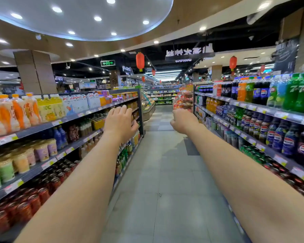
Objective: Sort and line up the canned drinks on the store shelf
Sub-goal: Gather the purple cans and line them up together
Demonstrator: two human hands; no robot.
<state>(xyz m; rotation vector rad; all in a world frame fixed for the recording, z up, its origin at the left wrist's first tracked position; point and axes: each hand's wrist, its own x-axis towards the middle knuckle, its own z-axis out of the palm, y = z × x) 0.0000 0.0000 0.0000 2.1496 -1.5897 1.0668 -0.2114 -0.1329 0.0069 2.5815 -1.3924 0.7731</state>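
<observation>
L forearm [74, 199] & R forearm [253, 190] run off the bottom edge. R hand [184, 121]: fingers curl away behind its back, can't tell if it holds anything. Red cans [25, 204] bottom left: blurred, labels unreadable, row cut by the left edge. Price tags [8, 139] too small to read. Dark cans [277, 171] low right: blurred, partly behind R forearm.

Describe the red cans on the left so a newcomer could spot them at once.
Start at the long shelf unit left of the aisle. Drop to its lowest shelf, directly under the pastel cups. The red cans stand packed in rows there: short and red with dark tops, unlike the pale cups above them.
</observation>
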